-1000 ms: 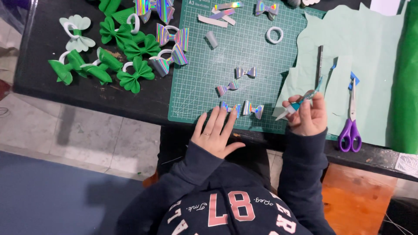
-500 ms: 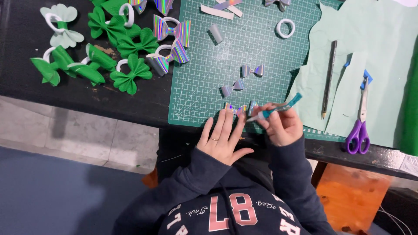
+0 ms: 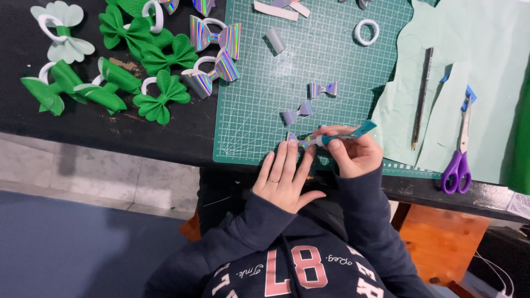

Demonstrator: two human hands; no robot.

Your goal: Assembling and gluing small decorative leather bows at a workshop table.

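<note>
Your left hand (image 3: 284, 176) lies flat with fingers spread at the near edge of the green cutting mat (image 3: 259, 105), fingertips pinning a small holographic bow (image 3: 295, 139). Your right hand (image 3: 353, 154) is just beside it, closed around a teal glue tube (image 3: 345, 135) with the nozzle tipped onto that bow. Two more little bows (image 3: 323, 89) sit further up the mat. Right of the mat there's a pencil (image 3: 422, 96) and purple-handled scissors (image 3: 459, 160) on mint sheet; green bows (image 3: 157, 96) pile up to the left.
</note>
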